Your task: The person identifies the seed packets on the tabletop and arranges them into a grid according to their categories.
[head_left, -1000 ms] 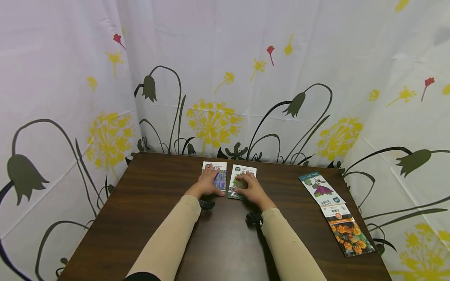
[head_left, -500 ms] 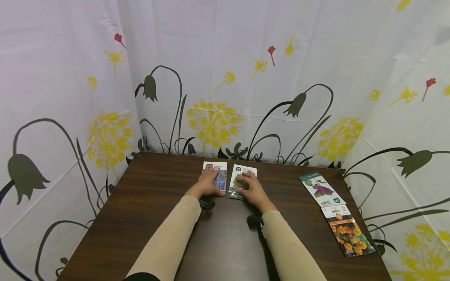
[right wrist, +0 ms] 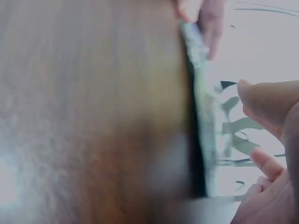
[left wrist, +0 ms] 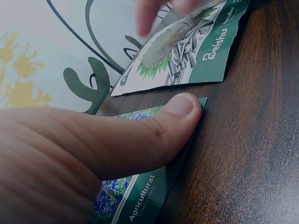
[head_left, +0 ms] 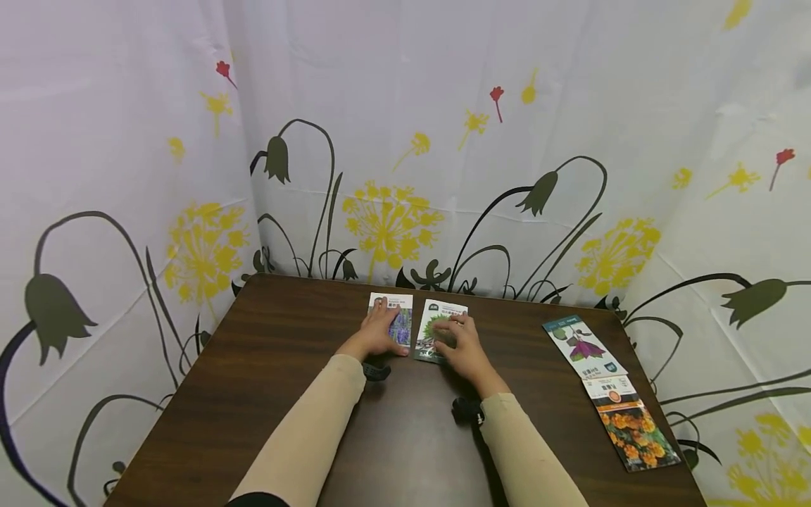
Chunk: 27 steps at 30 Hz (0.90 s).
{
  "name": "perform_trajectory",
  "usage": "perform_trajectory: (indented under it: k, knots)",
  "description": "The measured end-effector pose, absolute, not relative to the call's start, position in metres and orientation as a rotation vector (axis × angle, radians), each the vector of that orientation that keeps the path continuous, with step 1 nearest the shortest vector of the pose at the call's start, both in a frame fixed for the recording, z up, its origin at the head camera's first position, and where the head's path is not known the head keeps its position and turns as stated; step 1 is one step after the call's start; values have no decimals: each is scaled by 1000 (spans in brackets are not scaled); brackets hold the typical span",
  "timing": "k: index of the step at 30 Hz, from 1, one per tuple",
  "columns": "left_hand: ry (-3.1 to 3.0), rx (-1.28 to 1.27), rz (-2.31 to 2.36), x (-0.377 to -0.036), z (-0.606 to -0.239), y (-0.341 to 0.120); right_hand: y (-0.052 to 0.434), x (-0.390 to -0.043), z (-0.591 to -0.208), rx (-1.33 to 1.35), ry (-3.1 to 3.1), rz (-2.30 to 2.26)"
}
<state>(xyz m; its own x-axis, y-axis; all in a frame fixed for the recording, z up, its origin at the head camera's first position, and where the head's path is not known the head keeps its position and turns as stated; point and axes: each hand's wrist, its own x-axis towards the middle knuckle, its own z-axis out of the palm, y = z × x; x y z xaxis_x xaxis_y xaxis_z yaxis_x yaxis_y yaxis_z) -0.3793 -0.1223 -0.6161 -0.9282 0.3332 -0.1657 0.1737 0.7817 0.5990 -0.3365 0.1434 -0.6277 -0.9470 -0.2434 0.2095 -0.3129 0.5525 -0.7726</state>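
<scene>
My left hand [head_left: 380,322] lies flat on a seed packet with blue flowers [head_left: 400,325] at the far middle of the dark wooden table [head_left: 285,394]. In the left wrist view my left hand [left wrist: 93,149] presses its thumb on the blue packet's [left wrist: 140,205] corner. Right beside it lies a green sunflower seed packet [head_left: 437,322]. My right hand [head_left: 455,332] rests its fingers on the near right part of that packet. The sunflower packet [left wrist: 187,51] lies flat in the left wrist view. The right wrist view is blurred, showing the packet's edge [right wrist: 201,93] and my right hand [right wrist: 268,135].
Two more seed packets lie along the table's right edge, one with a purple flower [head_left: 583,345] and, nearer me, one with orange flowers [head_left: 633,426]. A flower-printed curtain [head_left: 405,176] closes off the far side and both flanks.
My right hand has slid back a little toward me, uncovering more of the sunflower packet. The left hand has stayed on the blue packet.
</scene>
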Motion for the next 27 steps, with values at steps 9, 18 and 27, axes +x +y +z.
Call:
perform_trajectory:
  k: [9, 18, 27]
  knots:
    - [2686, 389, 871, -376, -616, -123, 189, -302, -613, 374, -2595, 1429]
    - [2703, 384, 864, -376, -616, -123, 258, -270, -610, 309, -2566, 1281]
    - [2706, 388, 882, -377, -616, -123, 309, -232, -587, 175, -2502, 1074]
